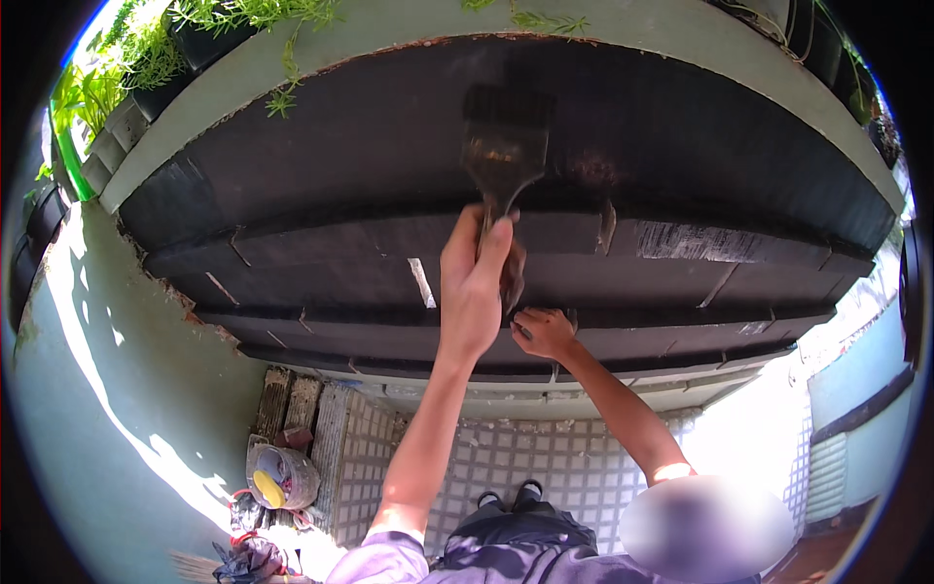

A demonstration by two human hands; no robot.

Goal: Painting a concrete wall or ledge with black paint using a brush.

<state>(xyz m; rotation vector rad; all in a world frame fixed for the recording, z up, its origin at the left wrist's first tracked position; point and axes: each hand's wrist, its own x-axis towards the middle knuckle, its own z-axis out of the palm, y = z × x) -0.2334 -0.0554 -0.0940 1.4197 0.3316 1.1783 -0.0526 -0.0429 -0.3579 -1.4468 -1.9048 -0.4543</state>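
My left hand (pixel 471 285) grips the handle of a wide flat paintbrush (pixel 506 150), its bristles up against a dark, stepped surface (pixel 350 131). The brush looks slightly blurred. Below and to the right, my right hand (pixel 546 333) touches a lower dark ledge (pixel 657 317) with its fingers curled; whether it grips the edge is hidden. A pale bare strip (pixel 421 283) shows left of my left wrist. On the right, a streaky whitish patch (pixel 700 242) marks the ledge face.
A pale green border (pixel 408 23) with potted green plants (pixel 153 51) runs along the top. Down left, a bucket (pixel 295 478) with a yellow item stands by wooden planks (pixel 332 438), near a black plastic bag (pixel 248 558). A green wall (pixel 139 350) bounds the left; tiled floor (pixel 569 445) lies below.
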